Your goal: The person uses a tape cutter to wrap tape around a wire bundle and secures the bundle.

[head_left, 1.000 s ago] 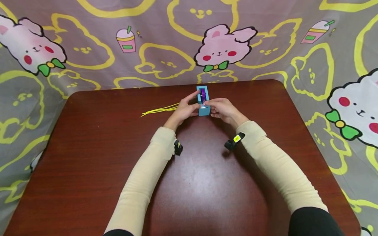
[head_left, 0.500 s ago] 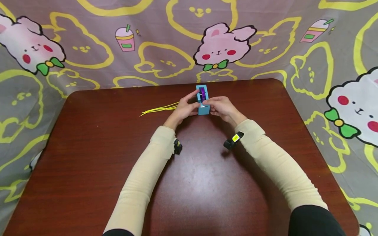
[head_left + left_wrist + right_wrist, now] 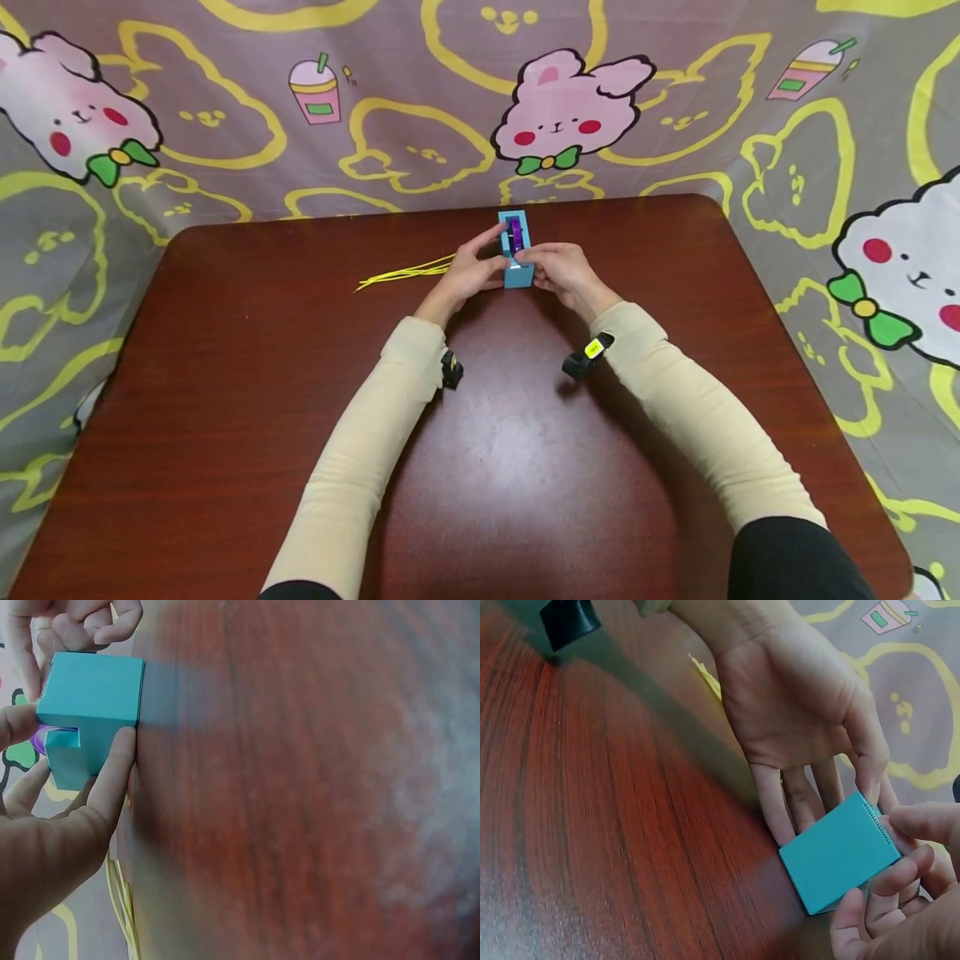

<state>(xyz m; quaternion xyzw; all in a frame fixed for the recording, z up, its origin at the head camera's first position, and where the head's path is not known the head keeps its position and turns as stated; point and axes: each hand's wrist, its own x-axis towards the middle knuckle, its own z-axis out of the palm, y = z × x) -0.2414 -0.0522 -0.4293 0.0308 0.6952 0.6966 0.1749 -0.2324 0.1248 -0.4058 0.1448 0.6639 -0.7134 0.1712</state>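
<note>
A blue tape dispenser (image 3: pixel 517 277) stands near the table's far edge, with a purple tape roll (image 3: pixel 516 234) in its slot. My left hand (image 3: pixel 467 277) holds it from the left, thumb on the near side and index finger higher up. On the other side, my right hand (image 3: pixel 567 271) has thumb and index finger together at the tape end, by the serrated cutter (image 3: pixel 877 823). The tape end itself is mostly hidden by the fingertips. In the left wrist view, the dispenser's plain front face (image 3: pixel 94 686) lies between both hands.
Several thin yellow strips (image 3: pixel 401 273) lie on the brown table (image 3: pixel 300 375), left of the dispenser and partly behind my left hand. A patterned cloth (image 3: pixel 420 50) hangs behind the table and along both sides.
The head view has tilted slightly, so everything sits a little differently in it. Both hands stay at the dispenser, with only a slight shift of my right hand and wrist to the left.
</note>
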